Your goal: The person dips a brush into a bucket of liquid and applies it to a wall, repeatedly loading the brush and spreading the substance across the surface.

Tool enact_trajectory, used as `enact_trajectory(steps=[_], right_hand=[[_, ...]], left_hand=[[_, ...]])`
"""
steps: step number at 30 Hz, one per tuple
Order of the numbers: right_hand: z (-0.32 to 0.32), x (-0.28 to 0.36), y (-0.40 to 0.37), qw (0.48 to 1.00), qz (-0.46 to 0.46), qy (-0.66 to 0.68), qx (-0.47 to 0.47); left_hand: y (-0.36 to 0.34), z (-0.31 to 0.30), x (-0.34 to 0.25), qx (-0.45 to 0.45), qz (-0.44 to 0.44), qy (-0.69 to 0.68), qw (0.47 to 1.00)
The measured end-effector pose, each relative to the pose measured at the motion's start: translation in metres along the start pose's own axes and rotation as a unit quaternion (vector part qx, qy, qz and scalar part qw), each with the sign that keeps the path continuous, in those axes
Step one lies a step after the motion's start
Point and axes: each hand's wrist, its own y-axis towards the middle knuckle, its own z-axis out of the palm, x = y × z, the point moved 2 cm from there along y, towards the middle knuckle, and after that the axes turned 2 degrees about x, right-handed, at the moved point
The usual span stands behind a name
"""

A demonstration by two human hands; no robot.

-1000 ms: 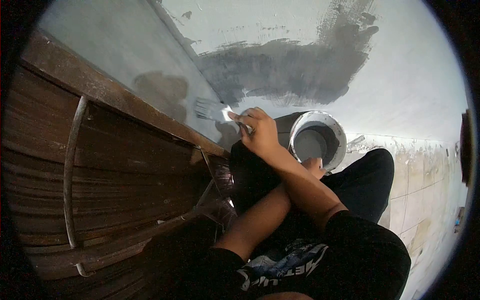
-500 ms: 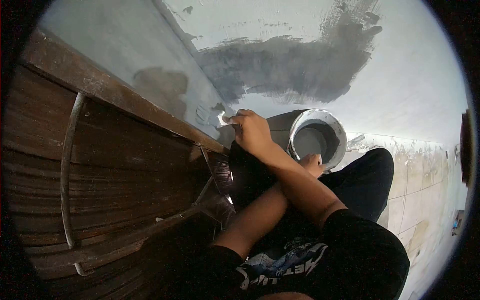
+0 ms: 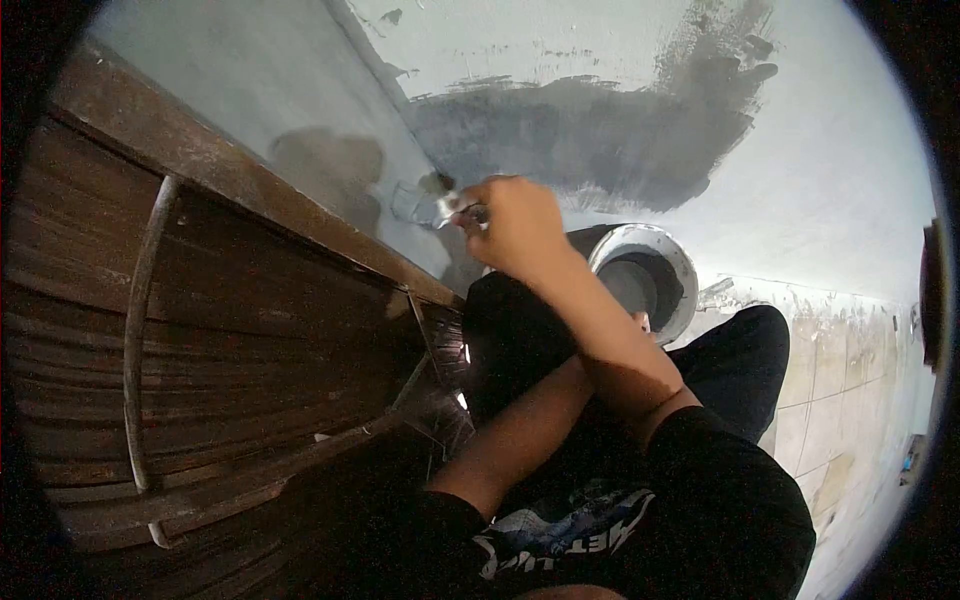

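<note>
My right hand (image 3: 520, 228) is closed round a paintbrush (image 3: 446, 209), whose bristles touch the grey wall strip (image 3: 300, 95) close to the inside corner. My right forearm crosses over my left arm. Wet-looking dark grey coating (image 3: 570, 135) spreads across the adjoining white wall. Beside my knee stands a bucket (image 3: 690, 270) with a pale, smeared rim and grey liquid inside. Only a small part of my left hand (image 3: 642, 321) shows at the bucket's near rim, which it appears to grip; my right forearm hides most of it.
A dark brown wooden panel (image 3: 250, 330) with a frame edge and a bent metal rod (image 3: 140, 330) takes up the left side. My bent knee (image 3: 750, 335) is right of the bucket. Stained tiles (image 3: 815, 375) line the lower wall at right.
My right hand has moved up the wall with the paintbrush, and its forearm now covers more of my left hand. The view has shifted slightly.
</note>
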Motion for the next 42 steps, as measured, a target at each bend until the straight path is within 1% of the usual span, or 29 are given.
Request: enact_trajectory(steps=[1, 2, 3, 4, 6, 7, 8, 10, 12, 13, 15, 16, 17, 19, 21, 23, 24, 26, 27, 29, 30, 32, 34, 35, 37, 38, 39, 40, 42], right_hand=[[-0.015, -0.002, -0.001, 1.0, 0.026, 0.009, 0.007], [-0.023, -0.004, 0.0, 0.998, 0.054, 0.016, 0.015], [-0.022, -0.003, 0.002, 0.999, 0.041, 0.024, 0.015], [-0.021, -0.001, 0.003, 0.999, 0.028, 0.03, 0.017], [-0.014, 0.002, 0.007, 0.999, 0.004, 0.045, 0.018], [0.003, -0.003, 0.01, 0.999, -0.018, 0.035, 0.004], [0.005, -0.006, 0.008, 0.999, -0.017, 0.036, -0.001], [0.004, -0.011, 0.005, 0.999, -0.018, 0.038, -0.012], [-0.009, -0.005, 0.004, 0.997, 0.051, 0.049, -0.009], [-0.013, -0.004, -0.001, 0.995, 0.085, 0.052, -0.001], [0.0, 0.022, -0.001, 0.997, 0.068, 0.017, 0.008], [0.004, 0.031, -0.001, 0.998, 0.06, 0.001, 0.012], [0.006, 0.029, -0.001, 0.998, 0.056, 0.036, 0.015], [-0.018, 0.025, -0.007, 0.993, 0.113, 0.04, 0.015], [-0.029, 0.003, -0.013, 0.985, 0.167, 0.038, 0.037], [-0.017, -0.027, -0.013, 0.974, 0.217, 0.012, 0.068], [-0.006, -0.042, -0.017, 0.967, 0.241, -0.002, 0.085], [0.038, -0.078, -0.026, 0.966, 0.235, 0.014, 0.111], [0.057, -0.092, -0.027, 0.966, 0.23, 0.02, 0.12], [0.089, -0.1, -0.037, 0.951, 0.246, 0.063, 0.175], [0.097, -0.1, -0.04, 0.943, 0.253, 0.082, 0.202], [0.1, -0.094, -0.036, 0.92, 0.209, 0.165, 0.286], [0.103, -0.091, -0.035, 0.902, 0.228, 0.226, 0.29], [0.104, -0.089, -0.035, 0.898, 0.266, 0.245, 0.249], [0.102, -0.078, -0.031, 0.889, 0.321, 0.29, 0.15], [0.096, -0.072, -0.028, 0.879, 0.316, 0.321, 0.153], [0.089, -0.063, -0.024, 0.868, 0.311, 0.354, 0.156], [0.087, -0.058, -0.022, 0.854, 0.307, 0.388, 0.159], [0.096, -0.066, -0.019, 0.779, 0.388, 0.447, 0.209]], left_hand=[[0.002, 0.023, 0.022, -0.014, 0.012, -0.057, 0.998], [0.004, 0.027, 0.027, -0.001, 0.018, -0.117, 0.993], [0.006, 0.03, 0.032, 0.013, 0.023, -0.178, 0.984], [0.007, 0.017, 0.026, 0.051, 0.022, -0.241, 0.969], [0.007, -0.008, 0.007, 0.101, 0.02, -0.217, 0.971], [0.005, -0.023, -0.008, 0.113, 0.019, -0.129, 0.985], [0.003, -0.041, -0.024, 0.125, 0.018, -0.038, 0.991], [-0.001, -0.092, -0.072, 0.211, -0.033, -0.124, 0.969], [0.002, -0.085, -0.064, 0.205, -0.009, -0.1, 0.974], [0.005, -0.045, -0.032, 0.156, 0.036, -0.036, 0.986], [0.016, -0.02, -0.025, 0.106, -0.073, -0.032, 0.991], [0.017, -0.022, -0.028, 0.12, -0.075, -0.039, 0.989], [0.019, -0.026, -0.029, 0.134, -0.076, -0.045, 0.987], [0.017, -0.028, -0.023, 0.148, -0.065, -0.04, 0.986], [0.013, -0.024, -0.018, 0.149, -0.039, -0.025, 0.988], [0.007, -0.022, -0.018, 0.101, -0.026, -0.053, 0.993], [0.006, -0.026, -0.02, 0.117, -0.039, -0.063, 0.99], [0.004, -0.038, -0.029, 0.149, -0.066, -0.08, 0.983], [0.004, -0.04, -0.033, 0.132, -0.071, -0.041, 0.988], [0.014, -0.004, -0.007, 0.132, -0.1, -0.014, 0.986], [0.014, 0.0, -0.005, 0.129, -0.09, -0.013, 0.987], [0.014, 0.001, -0.005, 0.121, -0.07, -0.012, 0.99], [0.012, -0.009, -0.009, 0.196, -0.088, -0.012, 0.977], [0.01, -0.014, -0.012, 0.233, -0.097, -0.012, 0.967], [0.005, -0.021, -0.016, 0.206, -0.08, -0.024, 0.975], [0.004, -0.026, -0.017, 0.193, -0.072, -0.026, 0.978], [0.006, -0.043, -0.03, 0.231, -0.096, -0.025, 0.968], [0.006, -0.047, -0.033, 0.218, -0.085, -0.016, 0.972], [0.002, -0.052, -0.036, 0.195, -0.065, 0.003, 0.979]])
